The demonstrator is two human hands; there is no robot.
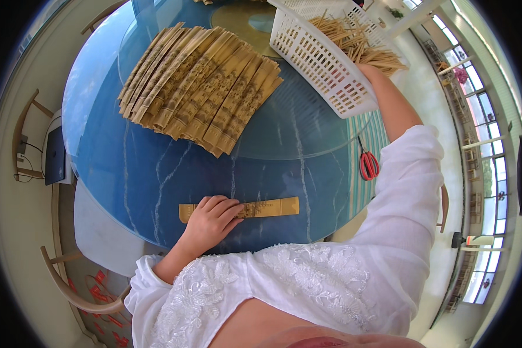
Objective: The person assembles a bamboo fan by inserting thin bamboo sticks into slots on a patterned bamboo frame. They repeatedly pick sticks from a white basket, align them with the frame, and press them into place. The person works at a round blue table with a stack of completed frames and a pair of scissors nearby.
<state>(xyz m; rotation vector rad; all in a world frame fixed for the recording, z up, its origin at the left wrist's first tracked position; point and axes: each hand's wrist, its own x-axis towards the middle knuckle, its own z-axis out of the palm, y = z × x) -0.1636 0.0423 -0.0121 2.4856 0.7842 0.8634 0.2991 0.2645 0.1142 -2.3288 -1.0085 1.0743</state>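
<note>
Near the table's front edge, a long, narrow gold paper sleeve (278, 207) with dark printing lies crosswise. My left hand (210, 220) is closed over its left half, fingers across the top and thumb along the near edge. At the upper right stands a white slatted plastic basket (325, 69) heaped with thin wooden chopsticks (359, 43). My right arm reaches to the basket's right side, and my right hand (372, 74) is at the chopsticks. Its fingers are hidden, so I cannot see whether it holds any. Several matching gold sleeves (197, 87) lie overlapped in a big pile at the far left.
The blue marble-patterned table (151, 191) carries a round glass turntable (296, 148). Red-handled scissors (369, 166) rest on a striped cloth (356, 188) at the right. A wooden chair (75, 284) stands at the lower left, with a dark screen-like panel (55, 155) beyond it.
</note>
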